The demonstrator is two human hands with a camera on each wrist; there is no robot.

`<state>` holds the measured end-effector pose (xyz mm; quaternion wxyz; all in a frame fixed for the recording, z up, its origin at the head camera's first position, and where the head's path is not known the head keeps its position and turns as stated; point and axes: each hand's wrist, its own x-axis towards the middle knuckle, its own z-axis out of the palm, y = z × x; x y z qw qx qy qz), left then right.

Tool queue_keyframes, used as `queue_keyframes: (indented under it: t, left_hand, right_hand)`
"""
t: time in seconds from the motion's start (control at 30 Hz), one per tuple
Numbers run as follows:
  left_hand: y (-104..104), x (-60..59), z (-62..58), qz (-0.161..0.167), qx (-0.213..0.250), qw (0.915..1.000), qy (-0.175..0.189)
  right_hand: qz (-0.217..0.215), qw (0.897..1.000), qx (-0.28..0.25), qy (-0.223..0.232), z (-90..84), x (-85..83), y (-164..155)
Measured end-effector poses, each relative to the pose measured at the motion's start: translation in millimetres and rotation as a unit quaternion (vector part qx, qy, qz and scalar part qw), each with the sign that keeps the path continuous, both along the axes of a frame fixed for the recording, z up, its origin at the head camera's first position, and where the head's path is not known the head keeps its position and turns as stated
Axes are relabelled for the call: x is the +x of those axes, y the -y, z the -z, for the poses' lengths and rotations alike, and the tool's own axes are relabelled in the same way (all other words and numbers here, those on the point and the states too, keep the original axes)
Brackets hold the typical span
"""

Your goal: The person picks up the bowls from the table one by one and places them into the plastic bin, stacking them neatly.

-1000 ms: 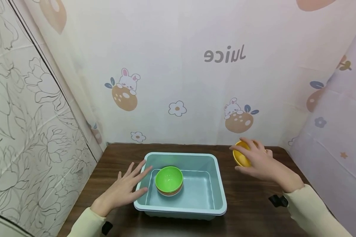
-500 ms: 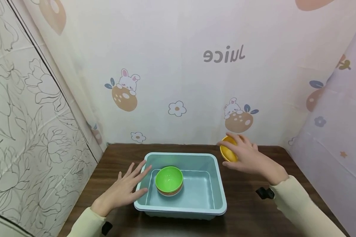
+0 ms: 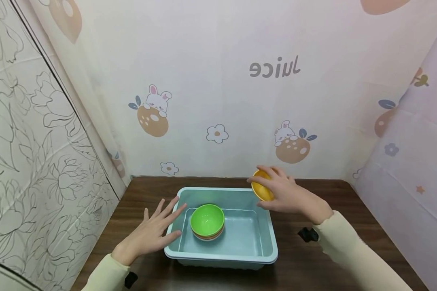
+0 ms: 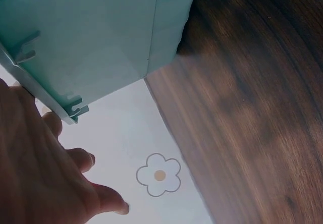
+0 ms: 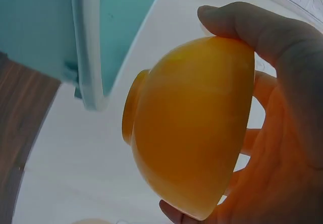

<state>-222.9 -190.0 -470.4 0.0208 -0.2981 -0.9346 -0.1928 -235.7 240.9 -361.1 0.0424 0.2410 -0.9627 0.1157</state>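
My right hand (image 3: 284,193) grips a yellow-orange bowl (image 5: 194,123) by its rim, thumb on one side and fingers on the other. The bowl is tilted on its side, and in the head view it overlaps the far right corner of a light blue plastic basin (image 3: 222,258). Inside the basin, toward its left, a green bowl (image 3: 207,220) tops a small stack whose lower bowls show only as rims. Fingers spread, my left hand (image 3: 149,234) lies at the basin's left rim; the left wrist view shows its fingertips right beside that rim.
The basin stands on a dark wooden table (image 3: 313,250). A pale printed curtain (image 3: 218,93) hangs behind the table's back edge, and a flower-patterned panel (image 3: 47,161) stands along the left side. Black wrist cameras sit on both sleeves.
My right hand has carried the yellow-orange bowl leftward, from beyond the basin's right side to over its far right corner. The left hand and the stacked bowls have stayed in place.
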Motion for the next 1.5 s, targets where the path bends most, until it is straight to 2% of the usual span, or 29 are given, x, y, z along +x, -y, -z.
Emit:
queue_keyframes:
  t: [0.7, 0.93, 1.17, 1.5]
  left_hand:
    - [-1, 0.8, -2.3, -0.005, -0.011, 0.9999, -0.011]
    - [-1, 0.1, -1.6, 0.001, -0.002, 1.0, -0.01]
    - [-2, 1.7, -4.6, 0.008, 0.004, 1.0, -0.003]
    - [-3, 2.2, -4.9, 0.003, -0.001, 1.0, -0.004]
  right_hand:
    - [-0.072, 0.997, 0.021, 0.006, 7.5, -7.8, 44]
    - [-0.073, 0.997, 0.019, 0.03, 11.9, -9.2, 57]
    - [-0.09, 0.995, 0.023, 0.036, 19.9, -6.5, 65]
    - [-0.114, 0.992, 0.033, 0.036, 23.8, -3.9, 73]
